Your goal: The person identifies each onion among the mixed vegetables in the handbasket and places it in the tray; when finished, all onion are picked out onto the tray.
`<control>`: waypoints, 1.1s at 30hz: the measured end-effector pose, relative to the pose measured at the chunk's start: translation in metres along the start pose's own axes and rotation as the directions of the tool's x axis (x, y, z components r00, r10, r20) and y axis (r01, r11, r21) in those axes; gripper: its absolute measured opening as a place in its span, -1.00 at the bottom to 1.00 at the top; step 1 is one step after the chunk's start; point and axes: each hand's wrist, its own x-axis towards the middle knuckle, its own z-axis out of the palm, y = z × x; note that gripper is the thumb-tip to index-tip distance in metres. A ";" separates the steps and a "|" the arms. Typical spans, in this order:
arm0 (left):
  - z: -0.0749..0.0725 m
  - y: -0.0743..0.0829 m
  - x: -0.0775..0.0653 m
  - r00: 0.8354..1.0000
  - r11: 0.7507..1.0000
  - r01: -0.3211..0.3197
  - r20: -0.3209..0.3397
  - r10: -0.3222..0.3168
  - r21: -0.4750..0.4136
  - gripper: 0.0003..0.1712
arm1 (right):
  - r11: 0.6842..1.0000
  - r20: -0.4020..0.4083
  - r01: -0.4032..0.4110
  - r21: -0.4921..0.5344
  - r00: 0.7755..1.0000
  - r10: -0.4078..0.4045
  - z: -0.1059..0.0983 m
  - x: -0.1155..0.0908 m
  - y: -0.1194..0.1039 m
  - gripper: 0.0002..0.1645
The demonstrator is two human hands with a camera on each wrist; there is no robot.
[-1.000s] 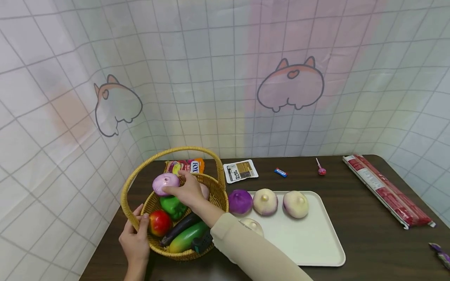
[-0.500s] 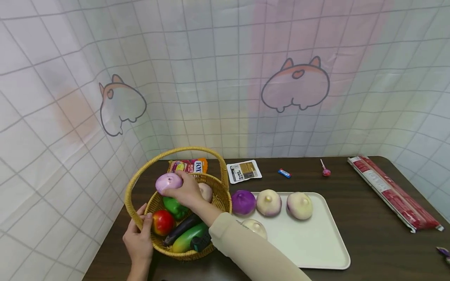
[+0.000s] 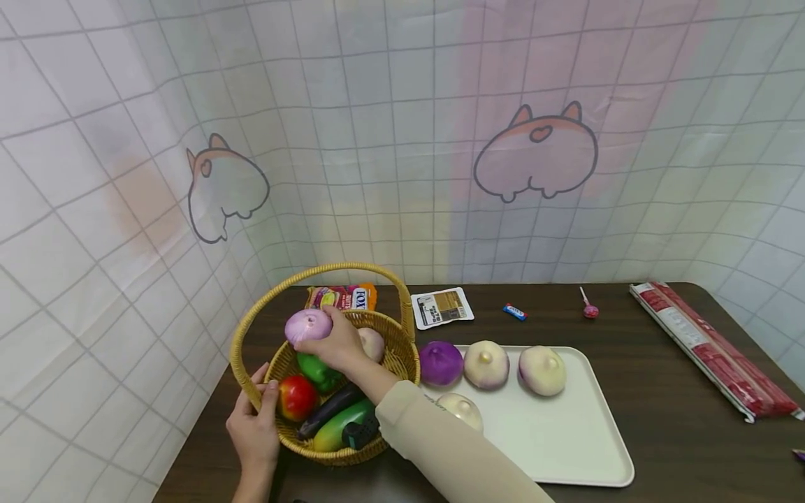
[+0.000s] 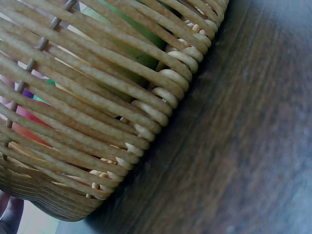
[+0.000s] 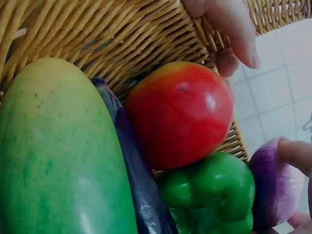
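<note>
A wicker basket (image 3: 342, 458) with a tall arched handle stands at the left of the dark table. My left hand (image 3: 256, 423) grips its left rim at the handle's foot, thumb on the inner side. With thumb and fingers, my right hand (image 3: 339, 342) holds a purple onion (image 3: 308, 326) at the basket's back left, above a green bell pepper (image 5: 217, 195). Also inside lie a red round fruit (image 5: 180, 117), an eggplant (image 5: 139, 170), a long green-yellow fruit (image 5: 61, 156) and a pale bulb (image 3: 373, 344). In the left wrist view the basket's woven wall (image 4: 92, 63) fills the left half.
Right of the basket, a white tray (image 3: 566, 440) bears a dark purple onion (image 3: 441, 363) and several pale turnip-like bulbs (image 3: 486, 365). Behind lie a candy bag (image 3: 342, 297), a flat food packet (image 3: 442, 308), a small blue candy (image 3: 515, 311) and a lollipop (image 3: 590, 309). A long red package (image 3: 713, 349) lies at right.
The whole head view has shifted slightly, so the scene sits farther right. The onion stays over the same part of the basket; more of the pale bulb shows behind the right hand.
</note>
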 end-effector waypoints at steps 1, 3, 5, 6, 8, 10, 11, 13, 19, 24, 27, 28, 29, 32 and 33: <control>0.000 0.000 0.000 1.000 1.000 0.001 0.000 -0.001 -0.002 -0.83 | 1.000 0.003 0.007 0.004 1.000 -0.007 0.000 0.000 0.000 0.05; 0.000 0.000 0.000 1.000 1.000 0.002 0.001 -0.002 -0.005 -0.83 | 1.000 0.008 0.022 0.013 1.000 -0.022 0.000 -0.001 0.000 0.06; -0.001 -0.001 0.000 1.000 1.000 0.003 0.001 -0.003 -0.005 -0.84 | 0.999 0.011 0.035 0.009 0.999 -0.035 0.001 -0.001 -0.001 0.06; -0.001 -0.001 0.000 1.000 1.000 0.003 0.002 -0.003 -0.007 -0.84 | 0.999 0.009 0.039 0.003 0.999 -0.039 0.001 -0.001 -0.002 0.05; -0.001 0.000 0.000 1.000 1.000 0.006 0.001 -0.006 -0.008 -0.84 | 0.999 0.006 0.041 -0.016 0.999 -0.041 0.002 -0.001 -0.002 0.04; -0.002 0.000 0.000 1.000 1.000 0.005 -0.001 -0.005 -0.005 -0.86 | 0.999 0.002 0.038 -0.035 0.999 -0.038 0.002 -0.001 -0.003 0.02; -0.002 0.000 0.000 1.000 1.000 0.006 -0.003 -0.006 -0.008 -0.87 | 0.998 -0.001 0.037 -0.041 0.999 -0.037 0.003 0.000 -0.003 0.02; -0.002 0.001 0.000 1.000 1.000 0.006 -0.006 -0.006 -0.012 -0.88 | 0.998 -0.008 0.035 -0.051 0.999 -0.035 0.003 0.000 -0.003 0.00; 0.000 -0.001 0.001 1.000 1.000 0.010 -0.001 -0.010 -0.017 -0.88 | 1.000 -0.011 0.023 -0.011 1.000 -0.023 0.005 0.004 -0.002 0.02; 0.001 -0.003 0.000 1.000 1.000 0.006 -0.002 -0.006 -0.020 -0.87 | 1.000 -0.012 0.012 0.023 1.000 -0.012 0.005 0.004 0.000 0.02; 0.001 -0.002 0.000 1.000 1.000 -0.010 -0.009 0.010 0.004 -0.87 | 0.999 -0.023 0.027 0.024 0.999 -0.026 0.005 0.004 -0.001 0.01; 0.001 -0.002 0.000 1.000 1.000 -0.020 -0.013 0.020 0.013 -0.88 | 0.999 -0.025 0.036 0.026 0.999 -0.036 0.005 0.004 -0.001 0.00; 0.001 -0.002 0.000 0.999 0.999 -0.031 -0.017 0.032 0.024 -0.88 | 0.999 -0.027 0.045 0.027 0.999 -0.044 0.004 0.003 -0.002 -0.01; 0.000 -0.001 0.001 0.998 0.997 -0.058 -0.028 0.060 0.050 -0.90 | 0.997 -0.028 0.068 0.039 0.997 -0.067 0.003 0.000 -0.006 -0.04; 0.000 0.000 0.001 0.998 0.996 -0.063 -0.028 0.065 0.055 -0.89 | 0.996 -0.026 0.072 0.043 0.997 -0.071 0.002 -0.001 -0.007 -0.05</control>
